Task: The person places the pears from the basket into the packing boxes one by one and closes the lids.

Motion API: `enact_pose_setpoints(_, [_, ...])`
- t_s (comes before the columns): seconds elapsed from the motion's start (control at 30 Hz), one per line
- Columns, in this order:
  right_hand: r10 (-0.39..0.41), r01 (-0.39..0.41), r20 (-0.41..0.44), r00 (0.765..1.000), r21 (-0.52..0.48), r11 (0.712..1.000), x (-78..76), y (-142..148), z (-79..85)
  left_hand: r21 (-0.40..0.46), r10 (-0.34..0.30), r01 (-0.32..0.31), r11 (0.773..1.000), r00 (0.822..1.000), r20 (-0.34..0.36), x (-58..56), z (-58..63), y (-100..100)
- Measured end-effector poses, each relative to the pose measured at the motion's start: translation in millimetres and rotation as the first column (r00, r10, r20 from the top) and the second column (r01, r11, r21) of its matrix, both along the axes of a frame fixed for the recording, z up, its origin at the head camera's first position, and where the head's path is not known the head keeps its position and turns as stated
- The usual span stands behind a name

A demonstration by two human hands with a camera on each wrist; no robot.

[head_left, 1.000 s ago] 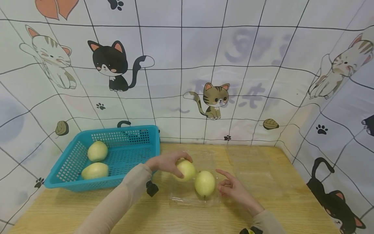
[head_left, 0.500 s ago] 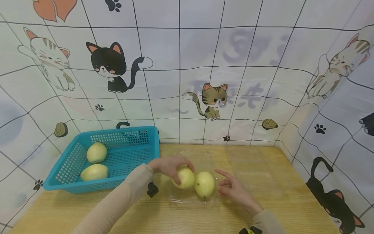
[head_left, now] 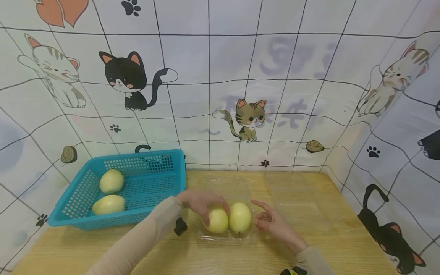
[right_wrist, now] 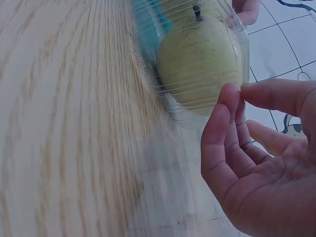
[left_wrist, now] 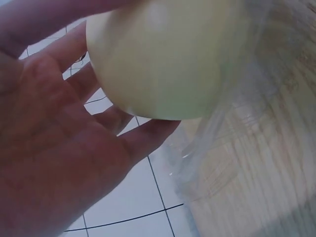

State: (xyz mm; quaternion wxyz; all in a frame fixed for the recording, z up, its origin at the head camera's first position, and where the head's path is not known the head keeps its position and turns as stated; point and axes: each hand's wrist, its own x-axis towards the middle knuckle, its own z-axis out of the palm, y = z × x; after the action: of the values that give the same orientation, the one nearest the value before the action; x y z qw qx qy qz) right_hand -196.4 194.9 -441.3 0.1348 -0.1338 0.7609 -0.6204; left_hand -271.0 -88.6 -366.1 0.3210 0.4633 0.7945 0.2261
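In the head view, my left hand holds a pale yellow pear from above, fingers on its far side and thumb on the near side. This pear sits in a clear plastic box, close against a second pear on its right. At the box's right end is my right hand. The right wrist view shows its thumb and fingertips pinching the rim of the box beside the second pear, whose dark stem faces that camera. Fingers of my left hand curve round its pear in the left wrist view.
A turquoise basket stands on the left, with a round pear and a longer pear inside. Another clear plastic piece lies on the wooden table at right. A cat-print cloth hangs behind.
My left hand has brought its pear nearer to me and lower in the box, until it sits level beside the second pear. My right hand has stayed at the box's right end.
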Motion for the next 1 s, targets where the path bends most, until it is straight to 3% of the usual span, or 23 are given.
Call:
enact_pose_setpoints(0.17, [0.006,-0.006,-0.004,1.0,-0.002,1.0,-0.4,1,-0.8,0.016,-0.002,0.002,1.0,1.0,0.025,1.1,-5.3,0])
enact_pose_setpoints(0.37, [0.011,-0.011,-0.014,1.0,0.01,1.0,-0.5,1,-1.1,0.089,-0.097,0.093,0.992,0.995,0.04,-0.6,-12.7,-4])
enact_pose_setpoints(0.47, [0.018,-0.018,-0.009,1.0,0.01,1.0,-0.7,1,-1.6,0.097,-0.108,0.103,0.99,0.993,0.046,-0.4,-16.5,-5])
enact_pose_setpoints(0.87, [0.03,-0.031,-0.026,0.999,-0.012,0.999,-0.9,0,-4.7,0.082,-0.079,0.078,0.994,0.997,0.01,0.2,-22.1,-10])
enact_pose_setpoints(1.0, [0.022,-0.022,-0.021,1.0,-0.014,1.0,-2.0,1,-6.8,0.111,-0.028,0.024,0.994,0.999,0.029,1.4,-19.7,-12])
